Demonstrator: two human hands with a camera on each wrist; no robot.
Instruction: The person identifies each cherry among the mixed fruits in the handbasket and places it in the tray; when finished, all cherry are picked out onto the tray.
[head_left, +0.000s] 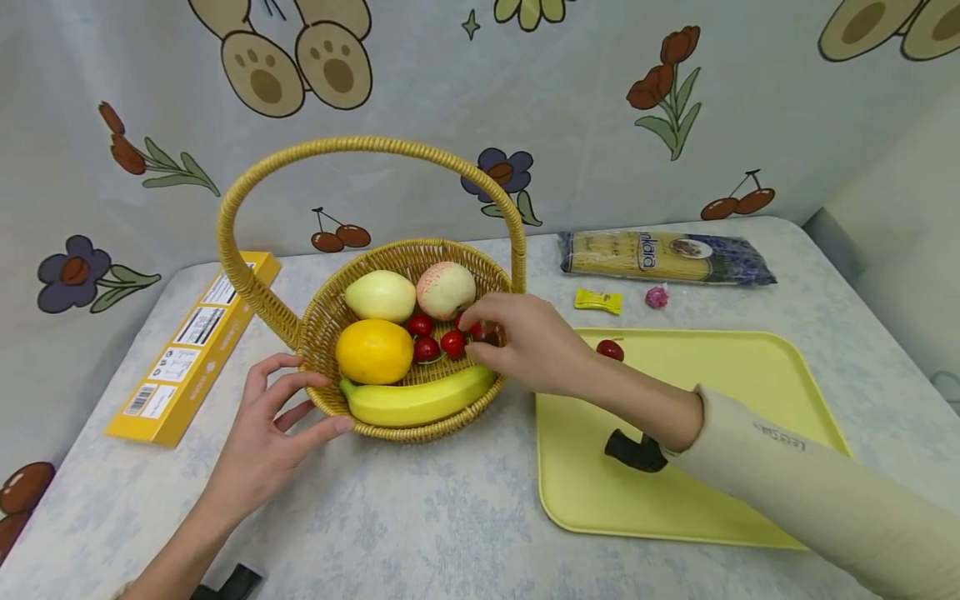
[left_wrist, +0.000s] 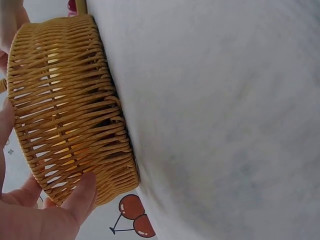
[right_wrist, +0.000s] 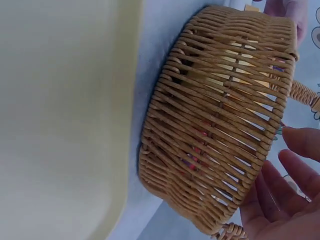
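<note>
A round wicker basket (head_left: 438, 433) with a tall arched handle holds a yellow lemon (head_left: 375, 352), a banana (head_left: 420, 400), a pale green pear-like fruit (head_left: 380, 295), a peach (head_left: 446, 290) and several red cherries (head_left: 425, 348). My left hand (head_left: 262, 433) grips the basket's near-left rim; in the left wrist view its thumb (left_wrist: 82, 195) presses the woven wall. Over the right rim reaches my right hand (head_left: 525, 342), fingers bent down among the cherries. Red shows between its thumb and fingertips, but whether it pinches a cherry is unclear. The basket wall hides some fingertips in the right wrist view.
A yellow tray (head_left: 720, 500) lies at the right, one cherry (head_left: 610, 349) on it. Behind it are a pasta packet (head_left: 667, 257), a yellow-wrapped sweet (head_left: 597, 301) and a pink-wrapped sweet (head_left: 657, 296). At the left lies a long yellow box (head_left: 195, 350). A patterned cloth hangs behind.
</note>
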